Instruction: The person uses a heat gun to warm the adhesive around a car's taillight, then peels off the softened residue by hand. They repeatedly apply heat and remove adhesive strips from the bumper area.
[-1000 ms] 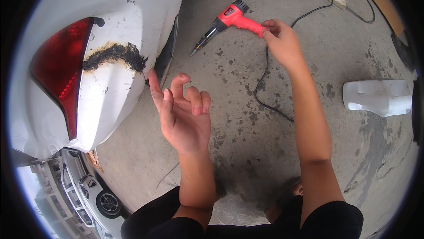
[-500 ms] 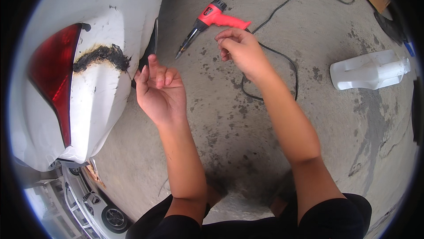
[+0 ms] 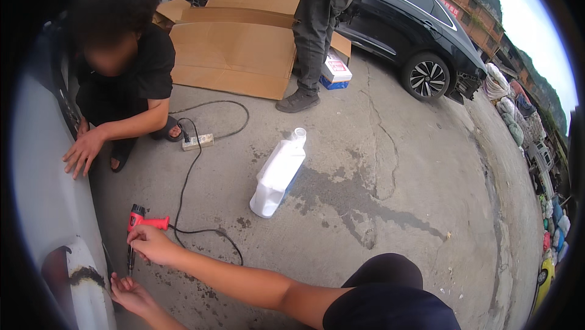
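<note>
The right hand [image 3: 149, 244] rests on one red heat gun [image 3: 139, 225] that lies on the concrete floor [image 3: 378, 196], its grip loosely curled over the tool; I cannot tell if it really holds it. The left hand [image 3: 128, 290] is open, fingers spread, beside the white car panel [image 3: 42, 208]. One black cable [image 3: 189, 208] runs to one power strip [image 3: 198, 141]. One white plastic jug [image 3: 277, 174] lies near. Two other persons are there: one crouching [image 3: 122, 80], one standing [image 3: 314, 31].
</note>
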